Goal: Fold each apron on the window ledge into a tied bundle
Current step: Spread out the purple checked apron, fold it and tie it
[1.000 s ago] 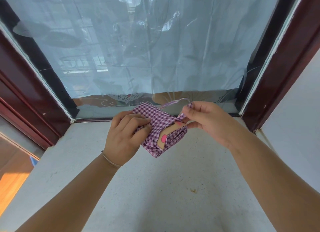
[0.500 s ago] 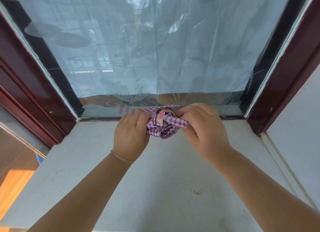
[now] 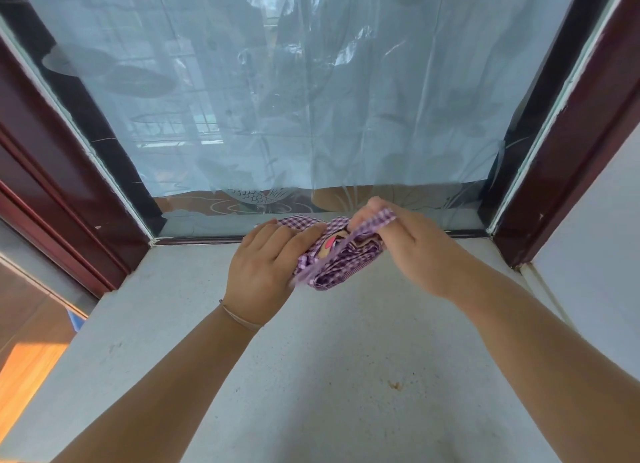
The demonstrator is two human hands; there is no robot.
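A single wide-angle view looks from the person's head forward and down, over both bare forearms, onto the pale speckled stone window ledge (image 3: 311,376) and straight at the film-covered window pane (image 3: 294,99) behind it. It sits close: the ledge fills the lower half, the dark red wooden window frame (image 3: 571,151) bends outward at both sides, and the forearms enter from the bottom corners.

"What is the apron (image 3: 341,258) made of?"
"Soft cloth with purple checks."
"And the ledge (image 3: 311,376)?"
"Grey stone, matt and speckled."
"The frame (image 3: 568,157)?"
"Dark red and shiny. The window (image 3: 277,99) has crinkly, glossy plastic on it."
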